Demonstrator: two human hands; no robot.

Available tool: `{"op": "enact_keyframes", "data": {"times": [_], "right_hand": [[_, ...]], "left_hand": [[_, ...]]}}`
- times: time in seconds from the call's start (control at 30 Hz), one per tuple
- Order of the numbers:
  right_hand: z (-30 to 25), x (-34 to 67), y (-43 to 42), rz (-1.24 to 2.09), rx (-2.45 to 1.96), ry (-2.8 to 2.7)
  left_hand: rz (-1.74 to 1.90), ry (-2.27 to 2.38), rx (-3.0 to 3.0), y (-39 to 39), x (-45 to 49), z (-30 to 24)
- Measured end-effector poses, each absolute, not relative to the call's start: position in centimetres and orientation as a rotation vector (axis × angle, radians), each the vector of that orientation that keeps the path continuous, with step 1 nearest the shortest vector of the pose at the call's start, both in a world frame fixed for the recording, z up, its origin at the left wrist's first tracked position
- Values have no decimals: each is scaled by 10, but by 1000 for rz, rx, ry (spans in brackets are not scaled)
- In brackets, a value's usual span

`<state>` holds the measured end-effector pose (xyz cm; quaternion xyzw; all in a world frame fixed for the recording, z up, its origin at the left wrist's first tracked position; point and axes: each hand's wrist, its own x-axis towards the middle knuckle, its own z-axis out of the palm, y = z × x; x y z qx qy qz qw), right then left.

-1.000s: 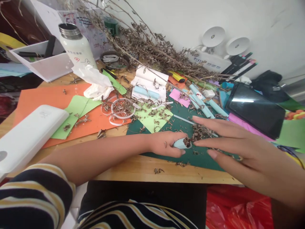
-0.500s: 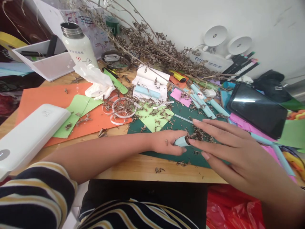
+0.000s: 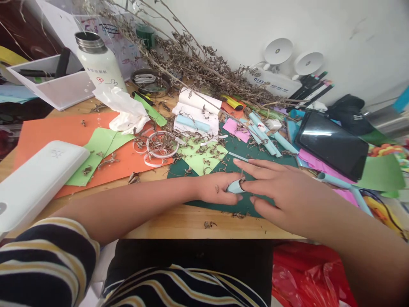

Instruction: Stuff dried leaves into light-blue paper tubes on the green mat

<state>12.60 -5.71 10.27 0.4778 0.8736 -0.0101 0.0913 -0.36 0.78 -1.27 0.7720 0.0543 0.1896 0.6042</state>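
Observation:
My left hand [image 3: 217, 187] is closed around a short light-blue paper tube [image 3: 235, 186], whose mouth points right and has dried leaf bits at it. My right hand [image 3: 277, 187] is stretched out with its fingers apart, and one fingertip meets the mouth of the tube. A thin bit of dry stem shows by that fingertip. Beneath both hands lies a dark green cutting mat [image 3: 198, 170] strewn with crumbled leaves. Just beyond my left hand is a light-green paper square [image 3: 204, 155] covered with leaf crumbs.
Dried branches [image 3: 204, 64] lean along the back. Light-blue paper rolls [image 3: 263, 136] and a black tablet [image 3: 332, 143] lie right. At left are a white bottle [image 3: 100, 64], a white power bank [image 3: 47, 179] and orange paper [image 3: 35, 140]. A tape roll [image 3: 162, 145] holds leaf scraps.
My right hand has moved left and closer to my left hand, its fingertip still at the tube's mouth. The whole view has shifted slightly. My left hand keeps its grip.

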Motion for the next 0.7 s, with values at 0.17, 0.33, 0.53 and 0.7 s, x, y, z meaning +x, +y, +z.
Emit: {"op": "enact_keyframes", "data": {"times": [0.17,0.33,0.53,0.7], "right_hand": [[108,136,-72,-132,1459,2743],[105,156,-89,-101,1832,2875],[86,145,-85,-23,1711,2891],[79,146,-84,-6,1559,2957]], "left_hand": [[426,57,1835,9,-5,-9],[365,54,1908,10,-7,-5],[382,64,1937,10,-7,-4],[351,86,1952,10,-8,-1]]}}
